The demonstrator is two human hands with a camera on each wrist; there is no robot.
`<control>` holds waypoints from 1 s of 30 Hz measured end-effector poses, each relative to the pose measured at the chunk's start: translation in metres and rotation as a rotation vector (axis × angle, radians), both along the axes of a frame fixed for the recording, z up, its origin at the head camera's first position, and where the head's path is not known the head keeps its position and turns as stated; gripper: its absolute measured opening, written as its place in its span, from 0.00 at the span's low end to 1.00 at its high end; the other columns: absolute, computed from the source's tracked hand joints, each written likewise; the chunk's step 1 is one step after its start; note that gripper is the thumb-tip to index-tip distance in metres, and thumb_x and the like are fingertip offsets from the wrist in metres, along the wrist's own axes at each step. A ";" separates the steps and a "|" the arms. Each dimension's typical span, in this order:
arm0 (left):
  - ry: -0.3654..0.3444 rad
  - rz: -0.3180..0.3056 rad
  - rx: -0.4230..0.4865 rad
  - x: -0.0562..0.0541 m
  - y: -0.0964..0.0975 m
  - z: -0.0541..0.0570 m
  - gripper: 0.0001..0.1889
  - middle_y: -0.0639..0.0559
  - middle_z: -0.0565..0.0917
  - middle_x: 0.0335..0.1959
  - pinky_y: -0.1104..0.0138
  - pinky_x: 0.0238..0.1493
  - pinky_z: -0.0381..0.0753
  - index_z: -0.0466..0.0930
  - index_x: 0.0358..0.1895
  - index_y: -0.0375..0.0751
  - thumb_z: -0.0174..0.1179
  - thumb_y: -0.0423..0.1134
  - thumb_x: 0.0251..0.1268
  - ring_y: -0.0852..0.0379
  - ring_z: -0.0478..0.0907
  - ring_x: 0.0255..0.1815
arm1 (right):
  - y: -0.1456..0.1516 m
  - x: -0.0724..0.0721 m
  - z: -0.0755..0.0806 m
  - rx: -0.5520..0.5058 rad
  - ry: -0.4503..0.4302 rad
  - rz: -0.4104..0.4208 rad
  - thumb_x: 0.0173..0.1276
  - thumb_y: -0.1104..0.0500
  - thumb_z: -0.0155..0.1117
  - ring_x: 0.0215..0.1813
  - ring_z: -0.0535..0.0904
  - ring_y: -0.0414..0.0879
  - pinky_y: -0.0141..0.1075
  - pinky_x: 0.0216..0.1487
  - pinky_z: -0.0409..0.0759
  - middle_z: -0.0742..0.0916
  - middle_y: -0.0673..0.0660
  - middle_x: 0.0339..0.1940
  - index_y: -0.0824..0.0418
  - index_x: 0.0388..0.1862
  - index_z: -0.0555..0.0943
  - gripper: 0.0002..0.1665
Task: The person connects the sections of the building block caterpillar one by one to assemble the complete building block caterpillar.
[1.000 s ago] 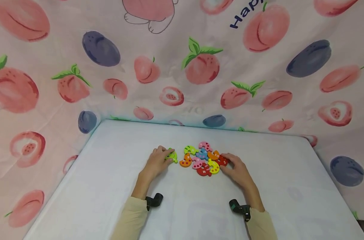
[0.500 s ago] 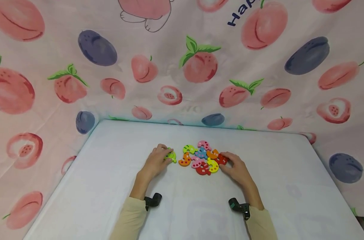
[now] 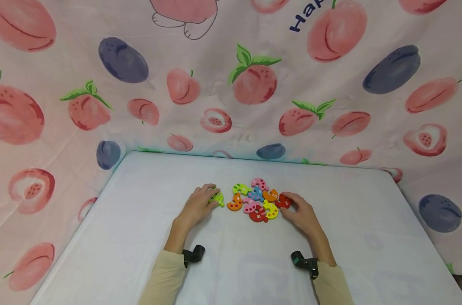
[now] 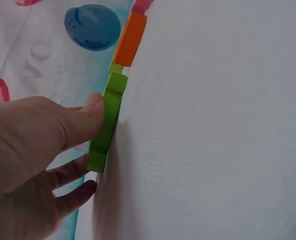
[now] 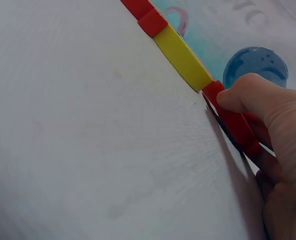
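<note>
My left hand (image 3: 195,205) pinches a flat green puzzle piece (image 3: 218,197) with a face on it, left of the cluster. In the left wrist view, the thumb presses on the side of this thick green piece (image 4: 108,122). At the cluster's right edge, my right hand (image 3: 301,212) pinches a red piece (image 3: 283,201) marked 2. The right wrist view shows the red piece (image 5: 234,121) tilted, one edge raised over a dark shadow. Between the hands lie curved numbered pieces: orange (image 3: 235,203), blue (image 3: 256,194), yellow (image 3: 270,210) and another red one (image 3: 258,214).
Light green (image 3: 240,189) and pink (image 3: 259,184) pieces lie at the back of the cluster. An orange piece (image 3: 270,195) marked 10 is beside the held red one. The white table (image 3: 231,262) meets a fruit-print cloth (image 3: 215,93) behind and at the sides.
My right hand has shifted slightly right with the red piece, drawing it a little away from the yellow and orange ones. My left hand stays in place on the green piece.
</note>
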State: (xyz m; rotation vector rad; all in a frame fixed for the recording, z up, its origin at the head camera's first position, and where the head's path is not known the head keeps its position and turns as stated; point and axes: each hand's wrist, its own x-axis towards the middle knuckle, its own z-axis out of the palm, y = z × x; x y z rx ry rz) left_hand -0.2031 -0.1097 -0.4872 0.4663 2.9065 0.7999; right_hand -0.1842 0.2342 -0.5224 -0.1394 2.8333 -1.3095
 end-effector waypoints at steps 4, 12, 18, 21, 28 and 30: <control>-0.002 -0.002 -0.002 0.000 0.000 -0.001 0.24 0.50 0.70 0.70 0.54 0.63 0.71 0.72 0.67 0.48 0.59 0.44 0.69 0.48 0.68 0.63 | 0.000 0.001 0.000 -0.017 0.008 -0.008 0.65 0.55 0.65 0.73 0.65 0.60 0.58 0.72 0.63 0.73 0.62 0.70 0.57 0.68 0.71 0.32; -0.008 -0.007 0.028 0.000 -0.001 -0.002 0.24 0.49 0.69 0.70 0.55 0.66 0.71 0.72 0.67 0.45 0.58 0.42 0.69 0.49 0.67 0.64 | 0.000 0.001 0.001 -0.046 0.005 -0.040 0.66 0.53 0.65 0.73 0.65 0.59 0.57 0.71 0.65 0.74 0.60 0.70 0.54 0.69 0.71 0.32; -0.003 -0.012 0.014 -0.001 -0.001 -0.001 0.24 0.48 0.70 0.69 0.55 0.67 0.69 0.73 0.66 0.45 0.59 0.42 0.69 0.48 0.67 0.64 | -0.001 0.001 0.002 -0.066 0.001 -0.056 0.66 0.52 0.65 0.73 0.66 0.58 0.56 0.71 0.66 0.74 0.59 0.70 0.52 0.68 0.71 0.32; -0.003 -0.020 0.016 -0.001 -0.001 0.000 0.23 0.48 0.70 0.69 0.55 0.67 0.70 0.73 0.66 0.44 0.59 0.41 0.69 0.48 0.67 0.64 | -0.001 0.001 0.003 -0.077 0.000 -0.063 0.66 0.51 0.65 0.73 0.66 0.58 0.56 0.71 0.66 0.74 0.59 0.70 0.52 0.68 0.72 0.32; -0.013 -0.031 0.012 0.000 -0.002 0.003 0.24 0.47 0.70 0.69 0.54 0.68 0.70 0.73 0.66 0.44 0.59 0.41 0.68 0.47 0.67 0.65 | -0.001 0.000 0.003 -0.076 0.006 -0.066 0.66 0.51 0.65 0.73 0.66 0.57 0.55 0.72 0.66 0.74 0.58 0.70 0.52 0.68 0.72 0.32; -0.019 -0.032 0.012 0.000 -0.002 0.002 0.24 0.47 0.70 0.69 0.54 0.68 0.70 0.73 0.66 0.44 0.59 0.41 0.68 0.47 0.67 0.65 | -0.002 0.001 0.003 -0.072 0.009 -0.065 0.66 0.51 0.65 0.73 0.66 0.57 0.55 0.72 0.66 0.75 0.58 0.70 0.52 0.68 0.72 0.31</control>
